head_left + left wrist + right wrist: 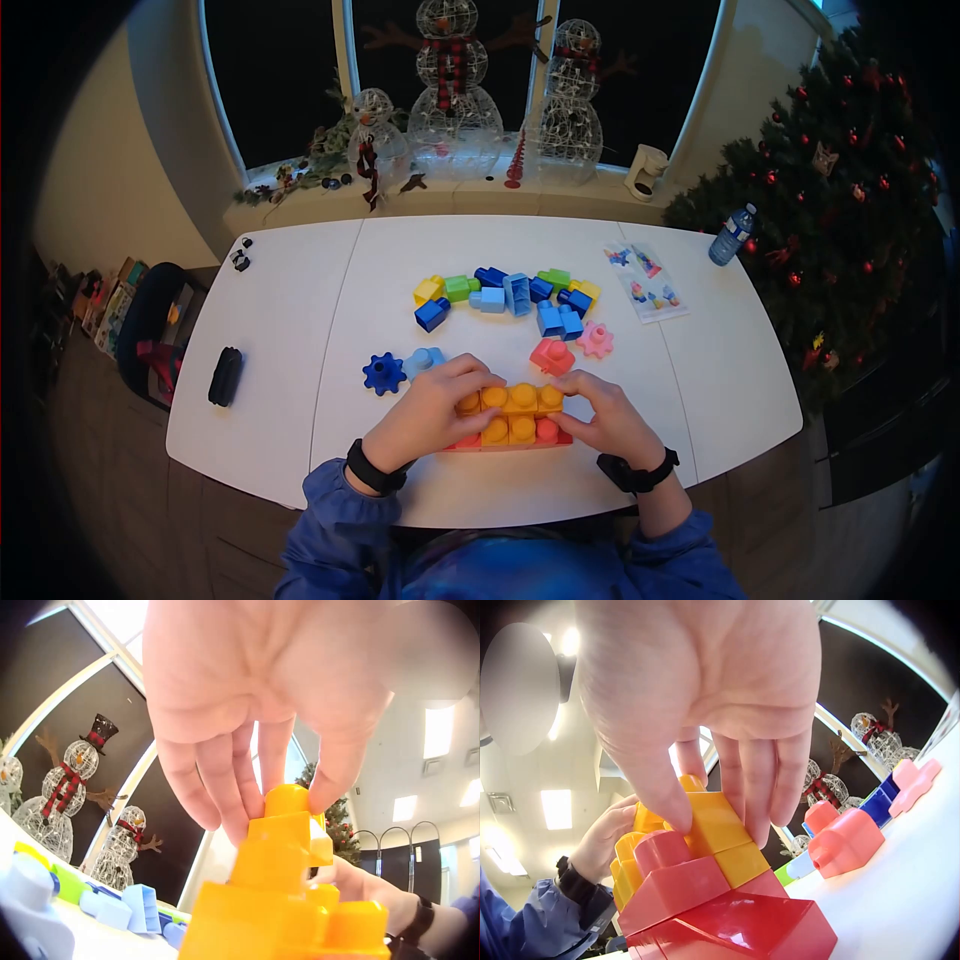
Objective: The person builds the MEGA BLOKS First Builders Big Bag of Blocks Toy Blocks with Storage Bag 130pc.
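Pinching the yellow blocks (pixel 523 399) between thumb and fingers, the left hand (pixel 428 408) and right hand (pixel 612 424) are holding opposite ends, apparently for balance over the red blocks (pixel 761 926). Beyond the right fingers, a pink block (pixel 552 358) is standing closest on the desk (pixel 260 430); nothing is blocking them.

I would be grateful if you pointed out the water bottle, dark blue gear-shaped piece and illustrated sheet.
Water bottle (pixel 733 236): head view, middle of its side.
Dark blue gear-shaped piece (pixel 383 374): head view, its centre.
Illustrated sheet (pixel 647 282): head view, middle of its face.
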A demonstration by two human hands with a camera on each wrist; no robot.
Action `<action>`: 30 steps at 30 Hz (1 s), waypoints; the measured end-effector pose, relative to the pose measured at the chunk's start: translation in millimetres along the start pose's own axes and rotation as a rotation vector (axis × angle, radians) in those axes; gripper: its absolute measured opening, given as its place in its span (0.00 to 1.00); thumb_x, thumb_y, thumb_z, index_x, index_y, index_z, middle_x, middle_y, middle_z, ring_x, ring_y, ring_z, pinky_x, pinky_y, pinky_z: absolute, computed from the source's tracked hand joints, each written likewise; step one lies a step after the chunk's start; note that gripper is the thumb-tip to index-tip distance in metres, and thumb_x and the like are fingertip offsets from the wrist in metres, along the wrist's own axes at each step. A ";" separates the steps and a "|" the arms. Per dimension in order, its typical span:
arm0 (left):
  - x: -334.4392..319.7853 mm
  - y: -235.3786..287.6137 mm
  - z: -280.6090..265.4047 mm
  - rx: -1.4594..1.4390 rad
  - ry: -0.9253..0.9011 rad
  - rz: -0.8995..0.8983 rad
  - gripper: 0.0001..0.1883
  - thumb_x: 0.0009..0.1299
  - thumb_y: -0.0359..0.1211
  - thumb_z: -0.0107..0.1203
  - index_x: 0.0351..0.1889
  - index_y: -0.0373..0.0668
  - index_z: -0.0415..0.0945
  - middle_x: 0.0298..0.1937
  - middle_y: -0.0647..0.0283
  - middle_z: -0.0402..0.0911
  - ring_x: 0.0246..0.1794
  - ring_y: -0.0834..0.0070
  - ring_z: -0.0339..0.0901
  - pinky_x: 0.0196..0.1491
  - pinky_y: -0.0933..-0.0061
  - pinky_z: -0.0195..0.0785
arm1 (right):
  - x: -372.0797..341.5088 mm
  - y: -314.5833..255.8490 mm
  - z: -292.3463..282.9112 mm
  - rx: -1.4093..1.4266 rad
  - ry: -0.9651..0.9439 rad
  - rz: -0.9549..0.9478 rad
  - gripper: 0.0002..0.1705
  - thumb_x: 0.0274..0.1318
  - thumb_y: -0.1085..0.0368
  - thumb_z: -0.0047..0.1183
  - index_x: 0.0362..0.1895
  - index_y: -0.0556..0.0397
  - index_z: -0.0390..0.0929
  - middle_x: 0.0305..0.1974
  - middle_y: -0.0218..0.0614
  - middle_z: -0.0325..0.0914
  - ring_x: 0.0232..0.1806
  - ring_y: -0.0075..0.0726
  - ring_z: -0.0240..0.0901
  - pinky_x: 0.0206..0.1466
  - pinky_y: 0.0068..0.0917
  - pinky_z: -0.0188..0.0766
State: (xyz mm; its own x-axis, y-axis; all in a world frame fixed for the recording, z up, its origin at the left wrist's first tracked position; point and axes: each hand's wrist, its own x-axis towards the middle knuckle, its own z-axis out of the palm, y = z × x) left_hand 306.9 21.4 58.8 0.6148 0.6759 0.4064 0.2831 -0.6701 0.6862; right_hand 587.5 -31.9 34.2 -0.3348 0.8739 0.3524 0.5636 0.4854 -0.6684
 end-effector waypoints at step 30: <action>-29.2 -13.0 14.5 -0.158 -0.083 -0.223 0.48 0.57 0.33 0.79 0.75 0.44 0.63 0.63 0.49 0.77 0.64 0.54 0.78 0.67 0.62 0.70 | 16.9 -11.0 12.8 0.032 -0.169 0.013 0.45 0.42 0.58 0.80 0.66 0.51 0.72 0.58 0.45 0.78 0.59 0.55 0.77 0.63 0.43 0.75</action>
State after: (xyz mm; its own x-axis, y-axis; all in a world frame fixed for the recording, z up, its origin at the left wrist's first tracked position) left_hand 296.0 5.8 29.3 0.6103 0.7693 0.1889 0.3039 -0.4476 0.8410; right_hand 565.9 -22.8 39.2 -0.4515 0.8620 0.2303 0.5451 0.4708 -0.6937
